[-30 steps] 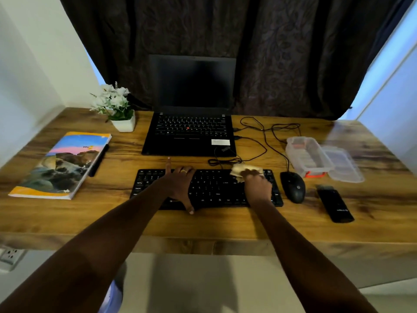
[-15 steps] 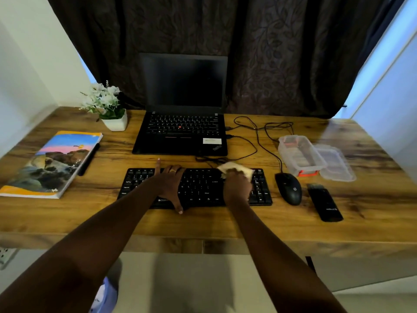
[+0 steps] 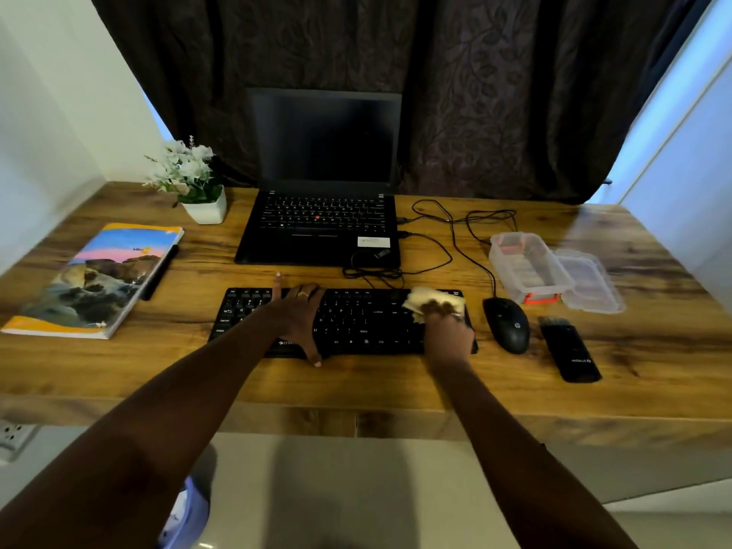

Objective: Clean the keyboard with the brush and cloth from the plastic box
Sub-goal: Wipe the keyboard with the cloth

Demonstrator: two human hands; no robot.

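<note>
The right hand (image 3: pixel 447 334) has slid the pale cloth (image 3: pixel 429 301) it clutches to the right end of the black keyboard (image 3: pixel 356 322); the left hand (image 3: pixel 299 315) lies flat, fingers spread, on its left half. A mouse (image 3: pixel 507 324), brush (image 3: pixel 568 350) and open plastic box (image 3: pixel 523 267) sit just right of it on the wooden worktop (image 3: pixel 396 382), with a dark curtain (image 3: pixel 475 93) behind.

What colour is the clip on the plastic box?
Orange-red. The clip is at the near end of the plastic box, in the head view.

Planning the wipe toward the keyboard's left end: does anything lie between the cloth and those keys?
Yes: the left hand rests flat on the keyboard left of centre, between the cloth in the right hand and the left-end keys.
</note>
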